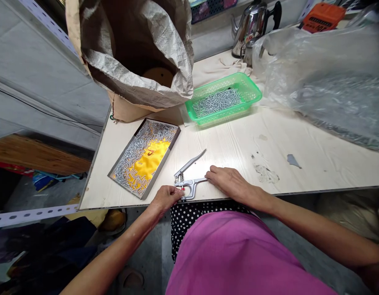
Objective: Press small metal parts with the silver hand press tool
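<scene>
Silver snap-fastener pliers (193, 186) lie at the table's front edge, their upper handle raised and a small red piece showing in the jaw. My right hand (228, 182) is closed on the end of the lower handle. At the jaw, my left hand (169, 197) is pinched shut; whatever sits between its fingertips is too small or hidden to make out. Just left of the pliers rests a shallow tray (161, 168) with a yellow bottom, strewn with many small silver metal pieces (128, 153).
Behind the tray stands a large open paper sack (128, 108). A green plastic basket (254, 95) holds more small silver pieces. On the right lies a big clear plastic bag (340, 94) of metal bits. A steel kettle (249, 30) and an orange box (323, 18) are at the back.
</scene>
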Demonstrator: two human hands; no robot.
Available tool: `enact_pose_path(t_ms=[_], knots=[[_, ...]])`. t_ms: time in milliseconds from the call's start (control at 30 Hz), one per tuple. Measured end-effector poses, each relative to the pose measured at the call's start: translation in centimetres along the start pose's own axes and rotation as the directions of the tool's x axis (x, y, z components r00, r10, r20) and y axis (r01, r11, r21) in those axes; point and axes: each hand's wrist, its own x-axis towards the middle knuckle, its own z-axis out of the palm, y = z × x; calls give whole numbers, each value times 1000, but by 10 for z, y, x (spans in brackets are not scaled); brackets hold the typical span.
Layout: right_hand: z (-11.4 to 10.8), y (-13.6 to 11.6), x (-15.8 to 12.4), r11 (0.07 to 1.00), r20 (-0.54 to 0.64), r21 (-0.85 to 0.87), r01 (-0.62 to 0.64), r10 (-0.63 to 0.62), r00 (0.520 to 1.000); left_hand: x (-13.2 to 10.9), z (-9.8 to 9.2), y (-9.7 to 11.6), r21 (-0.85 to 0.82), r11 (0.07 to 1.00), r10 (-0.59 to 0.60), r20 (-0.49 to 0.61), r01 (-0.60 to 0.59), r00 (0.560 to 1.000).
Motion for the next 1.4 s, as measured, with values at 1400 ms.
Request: enact_pose_path(t_ms=[1400], knots=[[-4,33,46,982,-28,-42,185,-186,982,3,0,0,13,1000,-19,-1,19,1000]])
